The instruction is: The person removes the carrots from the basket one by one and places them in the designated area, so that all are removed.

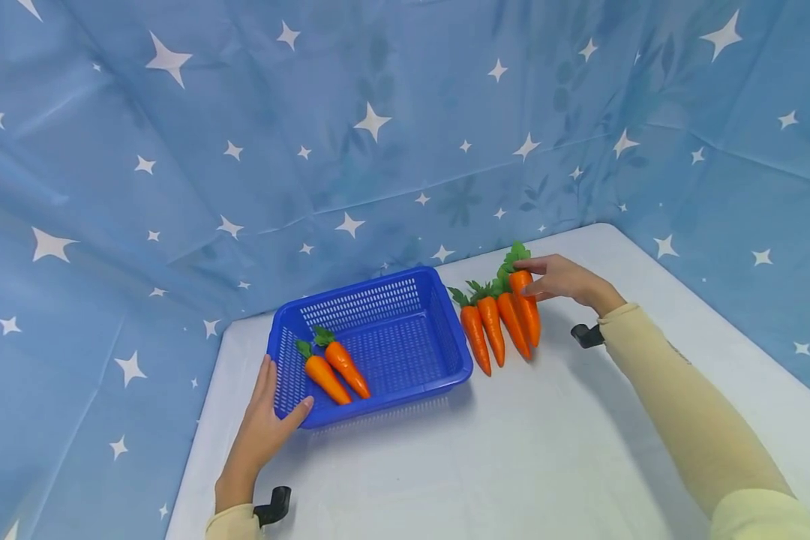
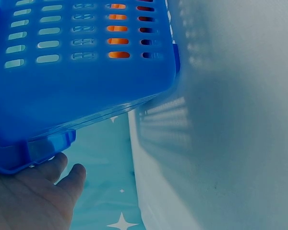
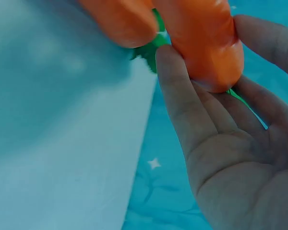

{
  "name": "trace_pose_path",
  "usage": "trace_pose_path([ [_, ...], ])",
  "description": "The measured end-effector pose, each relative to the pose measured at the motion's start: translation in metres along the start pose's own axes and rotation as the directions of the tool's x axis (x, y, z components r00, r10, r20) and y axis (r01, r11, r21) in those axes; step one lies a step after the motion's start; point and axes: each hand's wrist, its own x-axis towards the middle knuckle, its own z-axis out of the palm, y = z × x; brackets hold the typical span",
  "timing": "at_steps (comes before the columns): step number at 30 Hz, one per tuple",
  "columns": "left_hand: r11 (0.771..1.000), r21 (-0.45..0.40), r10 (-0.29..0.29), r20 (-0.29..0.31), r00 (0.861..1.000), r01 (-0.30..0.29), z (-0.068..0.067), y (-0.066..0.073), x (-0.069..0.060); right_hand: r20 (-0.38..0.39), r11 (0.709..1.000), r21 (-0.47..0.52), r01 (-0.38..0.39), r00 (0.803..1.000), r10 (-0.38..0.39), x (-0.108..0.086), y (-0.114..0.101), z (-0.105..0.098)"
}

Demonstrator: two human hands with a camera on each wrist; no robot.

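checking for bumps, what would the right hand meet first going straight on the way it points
Past the carrot it pinches, the right hand would probably meet the leaves of the neighbouring carrot first, though depth is unclear.

The right arm [image 1: 688, 401] reaches far forward, slanting inward; the right grip [image 1: 565, 280] pinches, fingers [image 1: 535, 264] gently curved. The left grip [image 1: 259, 429] lies with fingers fairly straight, pointing forward, and thumb [image 1: 298, 414] spread well apart.
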Motion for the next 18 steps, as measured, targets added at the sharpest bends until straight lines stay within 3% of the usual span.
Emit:
trace_pose_path([
  [18, 1.000, -0.007, -0.010, -0.006, 1.000, 0.009, 0.000, -0.001, 0.000, 0.007, 0.997, -0.029, -0.065, 0.998, 0.065, 0.013, 0.040, 0.010],
])
